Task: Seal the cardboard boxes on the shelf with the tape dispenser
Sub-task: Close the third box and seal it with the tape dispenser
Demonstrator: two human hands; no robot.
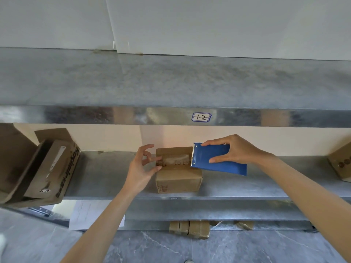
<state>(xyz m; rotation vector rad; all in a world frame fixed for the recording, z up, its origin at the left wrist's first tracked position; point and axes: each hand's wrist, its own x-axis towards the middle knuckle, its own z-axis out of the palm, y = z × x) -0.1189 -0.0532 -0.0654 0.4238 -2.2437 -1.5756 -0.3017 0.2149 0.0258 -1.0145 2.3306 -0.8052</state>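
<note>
A person is part-way through taping one box shut on a metal shelf (247, 186), both bare arms reaching in.

At the far left of the shelf an open cardboard box (47, 168) lies tipped with its flaps standing up. Its inside is dark, so what it holds cannot be told. It appears not yet sealed.

Next comes the left hand (142, 166), spread wide and gripping nothing. Its thumb and fingertips touch the left edge of a small cardboard box (178, 179), which stands in the middle of the shelf. The top flaps are folded down, so the contents are hidden. A strip of clear tape (176, 160) lies across the top.

At the right edge of that top sits the toothed end of a blue tape dispenser (218, 158). The right hand (233, 149) holds it from above, thumb on the near edge and fingers over the far edge.

At the far right another cardboard box (340, 162) is cut off by the frame, and whether it is sealed cannot be told.

The step in hand looks like the end of the tape run on the small box. The next move probably calls for tipping the teeth down to cut the tape while the left hand steadies the box, then rubbing the strip flat.
</note>
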